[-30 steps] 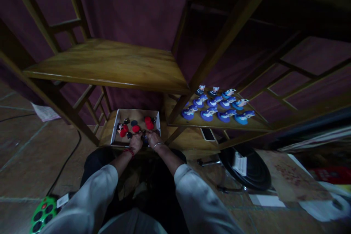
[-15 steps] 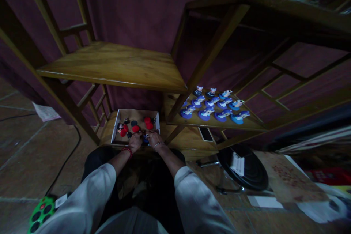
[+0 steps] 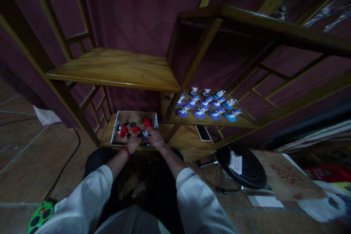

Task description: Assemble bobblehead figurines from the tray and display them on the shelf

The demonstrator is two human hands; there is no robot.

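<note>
A shallow white-rimmed cardboard box (image 3: pixel 116 120) stands on the low shelf in front of my knees. Over its front right part, a small blue and white figurine (image 3: pixel 146 134) is between my two hands. My right hand (image 3: pixel 154 137) has its fingers closed on the figurine's right side. My left hand (image 3: pixel 134 142) is bent in from the left, its fingertips against the figurine's lower part; its grip is partly hidden. Inside the box lie several red and black figurine pieces (image 3: pixel 123 131), a red piece (image 3: pixel 147 123) and a dark round disc (image 3: pixel 133 124).
Rows of purple and blue figurines (image 3: pixel 201 112) stand on the raised shelf to the right. A phone (image 3: pixel 203 133) lies below them. A wooden shelf (image 3: pixel 117 67) juts out above the box. At right is a black round stool (image 3: pixel 241 166); a green device (image 3: pixel 41 216) sits on the floor.
The view has shifted slightly. My hands have spread a little around the figurine, and more of its blue and white surface shows. The box's contents look the same.
</note>
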